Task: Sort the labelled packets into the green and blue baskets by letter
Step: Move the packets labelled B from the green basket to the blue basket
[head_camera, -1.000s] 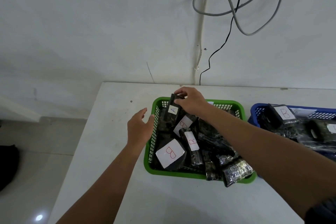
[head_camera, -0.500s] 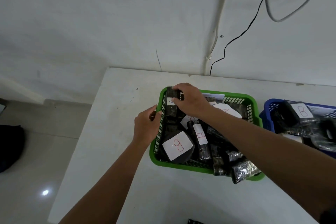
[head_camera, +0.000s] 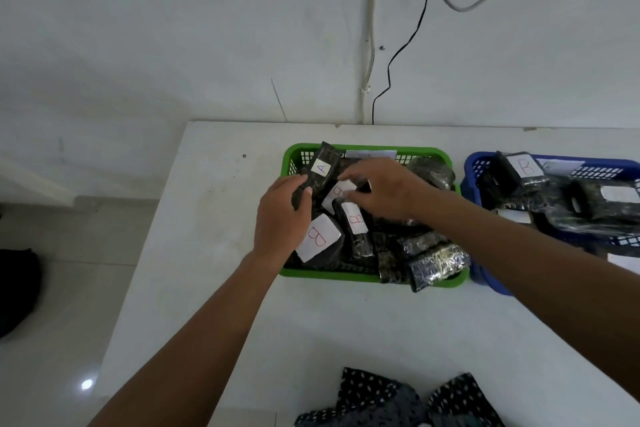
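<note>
A green basket (head_camera: 346, 276) sits mid-table, full of dark wrapped packets with white labels. My left hand (head_camera: 280, 215) grips the lower end of a packet labelled A (head_camera: 321, 168), which leans on the basket's far left corner. My right hand (head_camera: 384, 189) reaches over the basket, its fingertips pinching a packet labelled B (head_camera: 337, 191). Two more B packets lie below: a large one (head_camera: 317, 236) and a narrow one (head_camera: 355, 218). The blue basket (head_camera: 471, 170) at the right holds more packets, one marked B (head_camera: 526, 166).
The white table (head_camera: 214, 218) ends at its left edge above a tiled floor, where a dark object (head_camera: 17, 288) lies. Cables (head_camera: 398, 59) hang on the wall behind. A dark dotted cloth (head_camera: 398, 399) lies at the near edge.
The A packet has passed from my right hand to my left hand. My right hand has dropped lower onto a B packet. The camera view has tilted downward.
</note>
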